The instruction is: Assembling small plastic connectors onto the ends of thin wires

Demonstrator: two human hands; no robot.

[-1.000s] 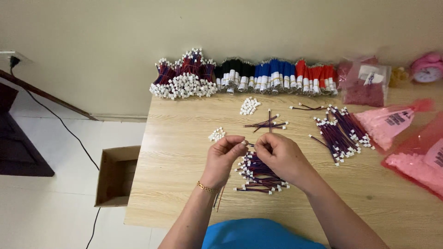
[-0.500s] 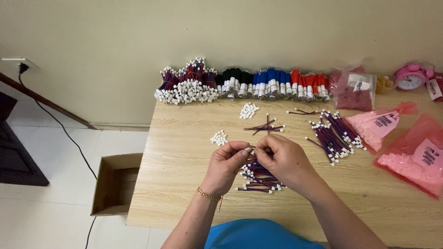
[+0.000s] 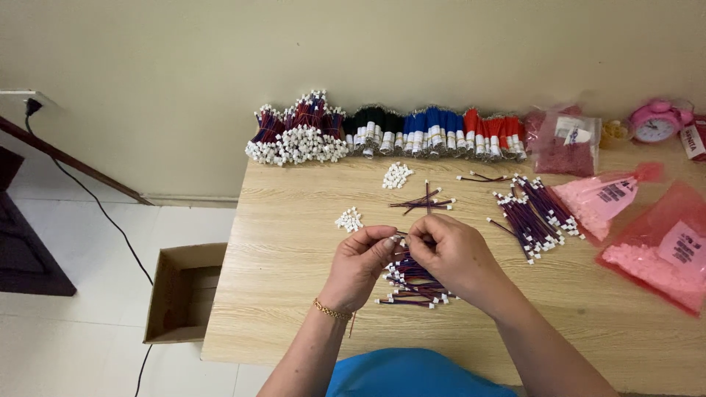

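My left hand (image 3: 358,266) and my right hand (image 3: 450,254) meet over a wooden table (image 3: 294,294), fingertips pinched together on a small white connector and a thin wire (image 3: 398,237). Directly below the hands lies a pile of short purple wires with white ends (image 3: 412,283). Two little heaps of loose white connectors (image 3: 349,219) (image 3: 397,175) sit just beyond the hands. A few crossed wires (image 3: 426,201) lie between them. A thin wire hangs down by my left wrist (image 3: 351,323).
Bundled wires in purple, black, blue and red (image 3: 382,134) line the back edge. Another wire pile (image 3: 533,213) lies right, beside pink plastic bags (image 3: 658,246) and a pink clock (image 3: 654,123). An open cardboard box (image 3: 184,290) stands on the floor left.
The view has shifted slightly, so the table sits further right and lower. My hands stay pinched together over the wire pile with only small finger motion.
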